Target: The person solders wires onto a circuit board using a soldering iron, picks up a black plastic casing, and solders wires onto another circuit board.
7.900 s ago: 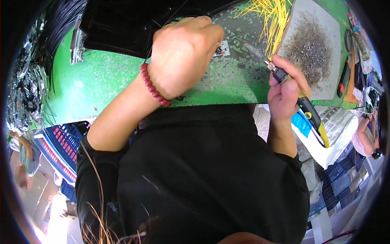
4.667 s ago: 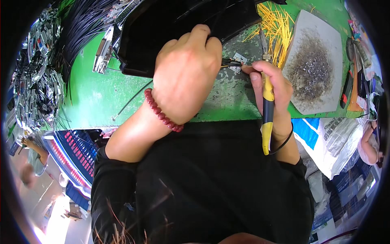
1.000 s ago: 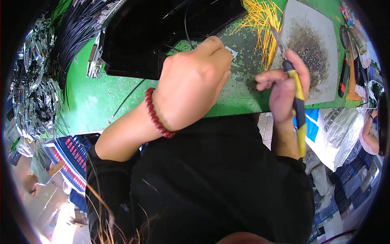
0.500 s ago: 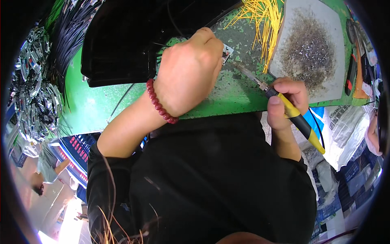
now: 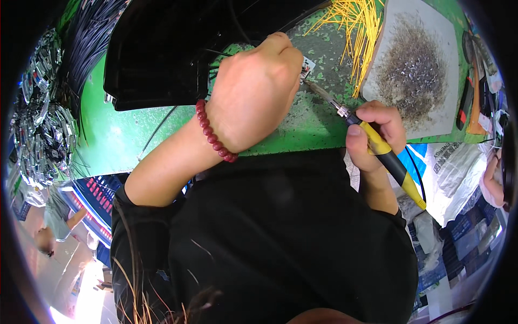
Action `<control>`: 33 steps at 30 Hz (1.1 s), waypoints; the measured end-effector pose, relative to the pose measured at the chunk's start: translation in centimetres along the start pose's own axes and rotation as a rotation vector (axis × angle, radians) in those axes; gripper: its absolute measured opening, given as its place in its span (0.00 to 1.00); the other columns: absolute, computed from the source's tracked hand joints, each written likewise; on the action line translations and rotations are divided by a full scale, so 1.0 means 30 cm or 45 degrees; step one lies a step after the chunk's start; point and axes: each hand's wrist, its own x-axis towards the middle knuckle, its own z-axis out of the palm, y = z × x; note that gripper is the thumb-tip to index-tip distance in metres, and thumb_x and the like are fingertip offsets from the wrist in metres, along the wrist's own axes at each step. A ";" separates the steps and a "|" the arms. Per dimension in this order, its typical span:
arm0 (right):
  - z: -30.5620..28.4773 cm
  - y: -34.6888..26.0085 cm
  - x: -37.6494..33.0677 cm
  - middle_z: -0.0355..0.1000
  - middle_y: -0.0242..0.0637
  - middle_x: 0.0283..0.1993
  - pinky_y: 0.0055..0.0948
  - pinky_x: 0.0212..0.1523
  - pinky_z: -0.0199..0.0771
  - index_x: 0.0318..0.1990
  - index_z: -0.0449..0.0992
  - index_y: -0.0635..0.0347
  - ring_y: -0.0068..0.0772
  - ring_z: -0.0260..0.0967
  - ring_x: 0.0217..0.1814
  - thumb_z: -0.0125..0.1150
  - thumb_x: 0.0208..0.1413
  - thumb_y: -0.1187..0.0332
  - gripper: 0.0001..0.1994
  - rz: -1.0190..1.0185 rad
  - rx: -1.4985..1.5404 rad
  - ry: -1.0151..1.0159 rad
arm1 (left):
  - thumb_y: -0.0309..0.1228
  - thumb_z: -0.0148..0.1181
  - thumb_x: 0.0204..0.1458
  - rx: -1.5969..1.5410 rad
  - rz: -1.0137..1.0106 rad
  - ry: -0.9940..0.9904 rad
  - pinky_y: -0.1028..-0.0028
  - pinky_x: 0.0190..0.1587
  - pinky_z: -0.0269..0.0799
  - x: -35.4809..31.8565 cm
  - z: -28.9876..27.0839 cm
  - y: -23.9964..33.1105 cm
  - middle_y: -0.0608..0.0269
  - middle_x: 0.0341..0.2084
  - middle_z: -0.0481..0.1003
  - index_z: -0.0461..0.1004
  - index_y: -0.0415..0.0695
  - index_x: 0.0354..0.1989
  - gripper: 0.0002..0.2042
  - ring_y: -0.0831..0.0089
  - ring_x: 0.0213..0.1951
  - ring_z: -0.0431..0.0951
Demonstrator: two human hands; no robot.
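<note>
My right hand (image 5: pixel 377 132) grips a yellow and black soldering iron (image 5: pixel 396 170), its metal tip slanting up and left. The tip meets or nearly meets the near edge of a small pale circuit board (image 5: pixel 307 67). Beside that board my left hand (image 5: pixel 256 94) is closed, back of the hand up, with a red bead bracelet (image 5: pixel 211 135) at the wrist. Its fingertips are hidden beneath the hand, so what they pinch does not show. Thin dark wires lead in near the left fingers from the black tray (image 5: pixel 156 75).
Yellow wires (image 5: pixel 356 38) lie in a loose bundle at the back. Right of them a pale board (image 5: pixel 445 102) carries dark, speckled residue. Dark wires (image 5: pixel 89 46) and shiny small parts (image 5: pixel 46 143) fill the left side of the green table (image 5: pixel 124 140). Hand tools (image 5: pixel 475 102) lie far right.
The soldering iron and my right hand have shifted slightly left and up, bringing the tip closer to the small board. My left hand stays closed in nearly the same place.
</note>
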 end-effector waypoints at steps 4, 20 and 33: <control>0.002 -0.009 -0.006 0.71 0.39 0.27 0.21 0.26 0.64 0.36 0.70 0.65 0.22 0.64 0.24 0.67 0.45 0.74 0.12 0.096 0.028 0.007 | 0.21 0.61 0.45 0.020 -0.002 -0.010 0.67 0.28 0.73 0.001 0.002 -0.005 0.58 0.29 0.73 0.73 0.39 0.26 0.03 0.56 0.27 0.76; -0.011 -0.004 -0.022 0.70 0.41 0.30 0.21 0.27 0.63 0.37 0.68 0.64 0.21 0.63 0.26 0.65 0.47 0.75 0.12 0.078 0.073 0.039 | 0.20 0.61 0.44 0.006 0.015 -0.015 0.67 0.29 0.74 -0.002 -0.005 -0.010 0.58 0.30 0.74 0.74 0.38 0.26 0.02 0.56 0.28 0.77; -0.004 -0.008 -0.007 0.71 0.40 0.27 0.22 0.27 0.66 0.36 0.69 0.64 0.23 0.65 0.24 0.66 0.46 0.74 0.12 0.071 0.033 -0.018 | 0.21 0.62 0.45 0.056 0.004 -0.046 0.66 0.29 0.74 -0.003 0.004 -0.011 0.57 0.30 0.74 0.73 0.38 0.26 0.03 0.55 0.27 0.77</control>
